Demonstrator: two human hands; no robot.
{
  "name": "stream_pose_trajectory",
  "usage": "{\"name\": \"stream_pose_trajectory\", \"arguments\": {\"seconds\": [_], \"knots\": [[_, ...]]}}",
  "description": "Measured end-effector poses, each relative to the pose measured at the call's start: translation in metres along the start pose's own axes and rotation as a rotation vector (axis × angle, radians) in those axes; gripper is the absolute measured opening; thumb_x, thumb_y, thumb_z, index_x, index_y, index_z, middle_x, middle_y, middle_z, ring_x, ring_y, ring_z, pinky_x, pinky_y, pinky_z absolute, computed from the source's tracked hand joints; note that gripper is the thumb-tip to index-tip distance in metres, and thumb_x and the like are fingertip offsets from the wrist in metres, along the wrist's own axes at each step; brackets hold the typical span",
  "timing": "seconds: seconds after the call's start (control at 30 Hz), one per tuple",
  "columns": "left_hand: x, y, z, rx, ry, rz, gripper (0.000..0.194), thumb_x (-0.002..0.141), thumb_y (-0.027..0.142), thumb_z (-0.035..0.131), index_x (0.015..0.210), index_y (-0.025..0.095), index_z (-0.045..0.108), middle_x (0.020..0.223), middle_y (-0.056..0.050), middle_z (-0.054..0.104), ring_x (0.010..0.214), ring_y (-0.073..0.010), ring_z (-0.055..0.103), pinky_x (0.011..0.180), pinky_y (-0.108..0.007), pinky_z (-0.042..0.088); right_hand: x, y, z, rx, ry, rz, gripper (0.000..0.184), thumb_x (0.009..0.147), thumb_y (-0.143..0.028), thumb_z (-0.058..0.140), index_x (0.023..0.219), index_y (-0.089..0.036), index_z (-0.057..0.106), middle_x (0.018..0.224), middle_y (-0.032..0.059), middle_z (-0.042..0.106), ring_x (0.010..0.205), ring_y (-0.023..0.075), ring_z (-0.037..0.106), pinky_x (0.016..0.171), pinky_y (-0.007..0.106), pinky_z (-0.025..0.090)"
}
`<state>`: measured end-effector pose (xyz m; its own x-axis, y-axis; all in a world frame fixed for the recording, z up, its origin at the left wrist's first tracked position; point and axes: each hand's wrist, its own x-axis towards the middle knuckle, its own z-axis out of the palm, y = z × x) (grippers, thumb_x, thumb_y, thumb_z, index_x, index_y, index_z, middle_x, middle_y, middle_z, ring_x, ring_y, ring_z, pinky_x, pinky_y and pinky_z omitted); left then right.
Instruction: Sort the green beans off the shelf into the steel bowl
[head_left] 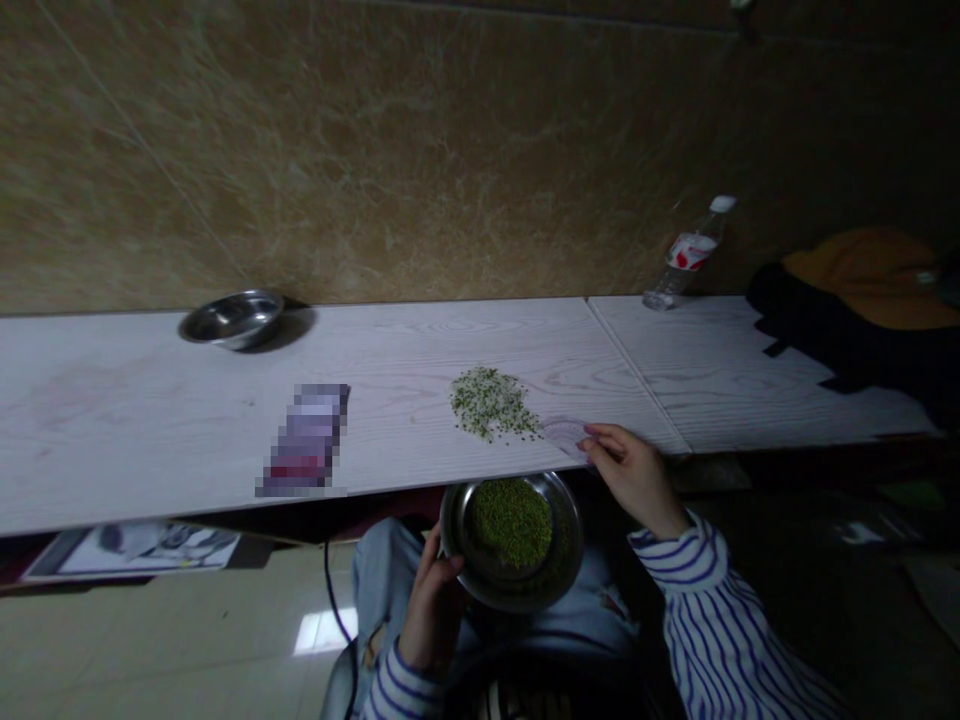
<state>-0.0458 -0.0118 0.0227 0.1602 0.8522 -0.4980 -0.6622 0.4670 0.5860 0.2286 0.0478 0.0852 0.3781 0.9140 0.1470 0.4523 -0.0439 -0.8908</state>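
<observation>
My left hand [435, 600] grips the rim of a steel bowl [559, 575] held just below the table's front edge; a mound of green beans [510, 520] fills it. My right hand [634, 475] pinches a thin clear plastic card [566, 435] lying flat at the table edge, right beside a loose pile of green beans [491, 402] on the white wooden table [150, 420].
An empty steel bowl [232, 318] sits at the back left by the tiled wall. A blurred-out flat object [306, 440] lies left of the bean pile. A water bottle [686, 255] leans at the back right, near dark and orange cloth [862, 310].
</observation>
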Motion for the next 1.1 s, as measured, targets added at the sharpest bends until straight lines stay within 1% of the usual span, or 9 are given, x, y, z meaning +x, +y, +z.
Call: {"name": "stream_pose_trajectory", "arguments": {"seconds": [0.27, 0.43, 0.6, 0.8, 0.9, 1.0, 1.1], "knots": [[-0.003, 0.001, 0.005, 0.031, 0.025, 0.028, 0.052, 0.069, 0.028, 0.074, 0.122, 0.028, 0.072, 0.120, -0.008, 0.075, 0.116, -0.0368, 0.065, 0.090, -0.045, 0.055, 0.002, -0.001, 0.001, -0.004, -0.006, 0.011, 0.034, 0.077, -0.047, 0.067, 0.097, -0.020, 0.073, 0.090, 0.0131, 0.080, 0.088, 0.0302, 0.077, 0.083, 0.045, 0.061], [-0.003, 0.002, 0.005, 0.020, 0.011, -0.003, 0.053, 0.070, 0.027, 0.074, 0.123, 0.027, 0.070, 0.119, -0.008, 0.075, 0.115, -0.0353, 0.066, 0.090, -0.044, 0.055, 0.002, -0.003, 0.004, 0.014, -0.031, 0.004, 0.034, 0.078, -0.048, 0.069, 0.097, -0.020, 0.073, 0.092, 0.0125, 0.080, 0.088, 0.0293, 0.077, 0.084, 0.045, 0.061], [-0.002, 0.001, 0.001, 0.039, 0.037, -0.014, 0.057, 0.069, 0.028, 0.074, 0.125, 0.027, 0.067, 0.120, -0.008, 0.073, 0.111, -0.0345, 0.067, 0.088, -0.043, 0.056, 0.002, -0.002, 0.004, 0.012, -0.028, 0.011, 0.034, 0.078, -0.047, 0.069, 0.098, -0.020, 0.073, 0.096, 0.0130, 0.080, 0.092, 0.0295, 0.077, 0.087, 0.045, 0.060], [0.000, -0.001, -0.002, 0.074, 0.049, 0.012, 0.058, 0.069, 0.031, 0.074, 0.126, 0.028, 0.067, 0.120, -0.009, 0.073, 0.112, -0.0364, 0.066, 0.086, -0.045, 0.056, 0.002, -0.005, 0.012, 0.031, -0.064, -0.011, 0.032, 0.079, -0.044, 0.068, 0.099, -0.019, 0.074, 0.094, 0.0121, 0.081, 0.089, 0.0278, 0.077, 0.081, 0.041, 0.062], [0.000, 0.000, -0.003, 0.063, 0.055, 0.014, 0.055, 0.068, 0.029, 0.076, 0.122, 0.028, 0.069, 0.119, -0.008, 0.074, 0.112, -0.0370, 0.066, 0.083, -0.044, 0.057, 0.002, -0.010, 0.017, 0.028, -0.086, -0.024, 0.030, 0.080, -0.043, 0.069, 0.098, -0.020, 0.074, 0.092, 0.0111, 0.081, 0.087, 0.0275, 0.077, 0.078, 0.041, 0.063], [-0.001, 0.001, -0.003, 0.046, 0.061, 0.011, 0.058, 0.067, 0.028, 0.076, 0.125, 0.030, 0.068, 0.120, -0.008, 0.074, 0.112, -0.0369, 0.066, 0.083, -0.043, 0.057, 0.002, -0.014, 0.020, 0.037, -0.112, -0.032, 0.028, 0.080, -0.042, 0.069, 0.096, -0.021, 0.074, 0.088, 0.0101, 0.081, 0.082, 0.0268, 0.078, 0.075, 0.040, 0.063], [-0.001, 0.001, -0.002, 0.049, 0.065, 0.016, 0.059, 0.068, 0.028, 0.076, 0.126, 0.030, 0.069, 0.120, -0.008, 0.073, 0.113, -0.0371, 0.065, 0.086, -0.044, 0.056, 0.002, -0.017, 0.023, 0.040, -0.129, -0.037, 0.026, 0.080, -0.040, 0.069, 0.097, -0.021, 0.074, 0.088, 0.0097, 0.081, 0.081, 0.0262, 0.078, 0.077, 0.040, 0.064]]}}
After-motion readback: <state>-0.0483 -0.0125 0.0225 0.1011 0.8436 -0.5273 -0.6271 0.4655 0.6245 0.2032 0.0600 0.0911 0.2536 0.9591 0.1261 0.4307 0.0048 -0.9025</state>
